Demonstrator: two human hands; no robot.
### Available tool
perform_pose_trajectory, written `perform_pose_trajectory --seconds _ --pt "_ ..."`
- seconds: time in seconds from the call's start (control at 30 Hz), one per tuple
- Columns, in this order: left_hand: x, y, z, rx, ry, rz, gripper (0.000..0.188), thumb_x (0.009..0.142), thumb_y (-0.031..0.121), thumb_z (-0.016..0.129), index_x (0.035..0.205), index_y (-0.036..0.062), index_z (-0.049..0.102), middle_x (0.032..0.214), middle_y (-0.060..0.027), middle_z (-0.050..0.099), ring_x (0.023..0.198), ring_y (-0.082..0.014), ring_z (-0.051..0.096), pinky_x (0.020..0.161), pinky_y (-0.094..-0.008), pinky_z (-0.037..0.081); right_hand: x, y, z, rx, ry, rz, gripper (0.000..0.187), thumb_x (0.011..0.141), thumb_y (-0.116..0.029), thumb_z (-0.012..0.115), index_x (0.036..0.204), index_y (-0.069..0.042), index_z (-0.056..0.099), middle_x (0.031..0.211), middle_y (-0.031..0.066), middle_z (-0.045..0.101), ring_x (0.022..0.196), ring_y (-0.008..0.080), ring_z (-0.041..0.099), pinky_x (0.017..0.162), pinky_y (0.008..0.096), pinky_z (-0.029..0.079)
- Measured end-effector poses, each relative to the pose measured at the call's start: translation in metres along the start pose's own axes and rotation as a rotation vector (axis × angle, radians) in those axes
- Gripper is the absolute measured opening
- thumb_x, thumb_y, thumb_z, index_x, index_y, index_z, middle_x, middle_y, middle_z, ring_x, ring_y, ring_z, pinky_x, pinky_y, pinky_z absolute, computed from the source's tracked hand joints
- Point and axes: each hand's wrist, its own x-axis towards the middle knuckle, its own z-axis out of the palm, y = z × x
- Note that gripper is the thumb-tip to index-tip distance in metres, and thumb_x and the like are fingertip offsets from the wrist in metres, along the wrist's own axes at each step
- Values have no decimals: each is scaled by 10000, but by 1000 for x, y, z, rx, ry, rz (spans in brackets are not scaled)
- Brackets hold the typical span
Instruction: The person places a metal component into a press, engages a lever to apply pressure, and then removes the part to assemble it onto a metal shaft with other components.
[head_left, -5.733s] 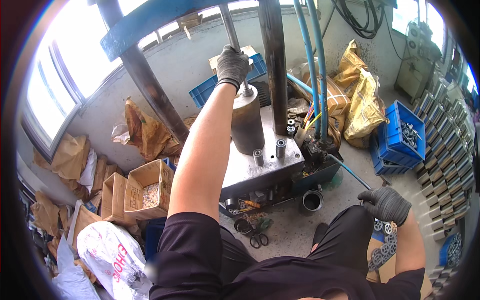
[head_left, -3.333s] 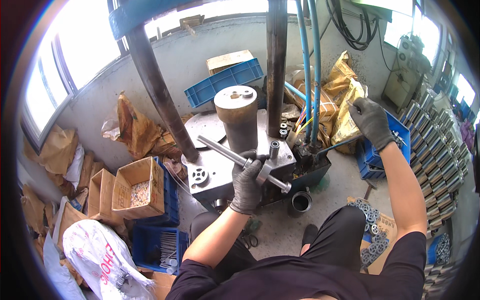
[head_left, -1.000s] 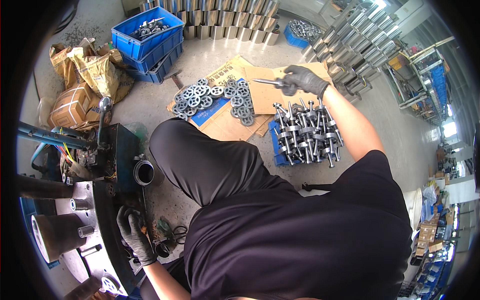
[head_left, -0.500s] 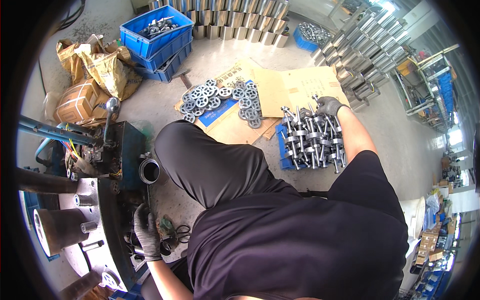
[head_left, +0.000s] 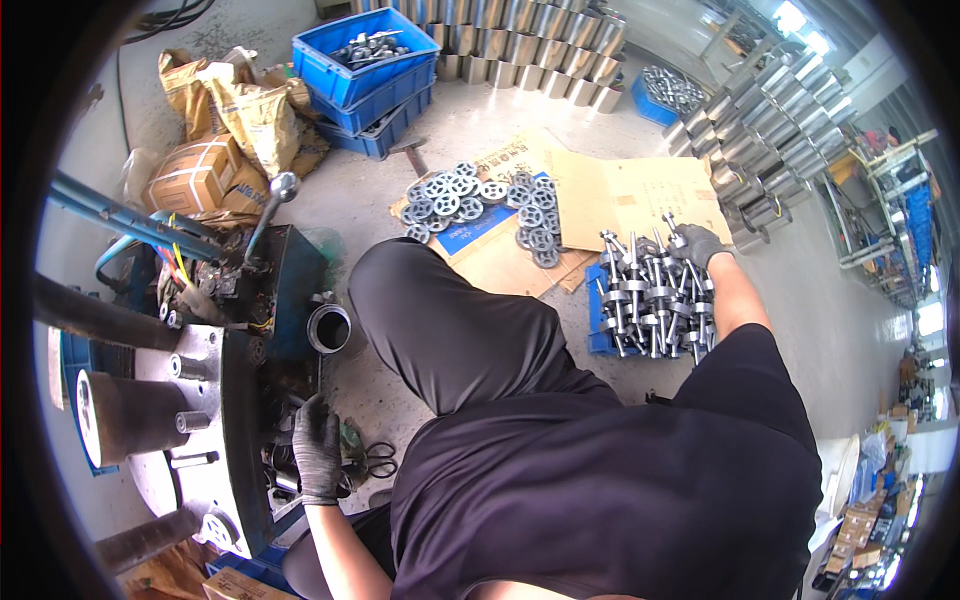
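Note:
My right hand (head_left: 697,243), in a dark grey glove, is at the far right corner of a pile of metal shafts (head_left: 655,298). Its fingers are closed on one shaft whose end (head_left: 670,221) sticks out beside them. Thick round collars sit on the shafts, which are heaped in a blue crate (head_left: 600,335) on the floor. On the left, my gloved left hand (head_left: 317,450) is beside the machine's white plate (head_left: 222,420). Its fingers are stretched out, and I see nothing held in them.
Spoked metal wheels (head_left: 465,195) and flat cardboard (head_left: 630,195) lie ahead. An open metal cylinder (head_left: 329,328) stands by the machine, with scissors (head_left: 381,460) nearer me. Stacked blue crates (head_left: 365,70), a strapped carton (head_left: 195,175) and steel cylinders (head_left: 540,50) stand farther off.
The whole scene has shifted right and slightly down as my view turned. My right hand stays at the same corner of the shaft pile, and my left hand stays by the machine.

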Motion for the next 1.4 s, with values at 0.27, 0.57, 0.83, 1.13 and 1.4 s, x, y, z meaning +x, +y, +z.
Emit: perform_pose_trajectory --seconds 0.27,0.57,0.83,1.13,1.4 --pt "-9 14 -4 106 77 39 387 954 102 723 1327 32 647 1211 -178 695 1120 -335 696 985 -423 553 26 25 14 -95 82 -173 544 829 -434 780 1218 -58 725 1076 270 739 1025 460 704 918 513 546" --pt "7 17 -6 261 54 61 395 975 231 728 1318 61 633 1218 -197 681 1156 -380 678 989 -468 555 127 64 2 -490 -522 -148 766 850 -505 703 1488 -100 578 1229 270 732 1209 408 687 992 487 568" --pt "-61 51 -97 -32 707 238 338 978 94 729 1303 37 654 1171 -114 702 1048 -213 695 894 -379 578 150 -382 -111 -255 -19 -1071 341 792 -269 800 1016 -16 757 933 243 753 889 399 743 807 467 588" --pt "-370 -68 -57 -380 1561 -371 328 1058 201 672 1309 -8 637 1116 -94 737 1028 -186 708 948 -320 562 3 -720 -131 28 -309 -1444 328 901 -134 780 1177 26 702 958 143 740 906 213 713 848 356 573" --pt "-519 -132 218 -472 1740 -1265 281 967 202 677 1157 -2 712 915 -95 738 838 -163 694 778 -322 557 -30 -784 -63 -334 -717 -1417 405 946 -173 741 1271 56 661 996 99 729 798 148 662 739 325 555"
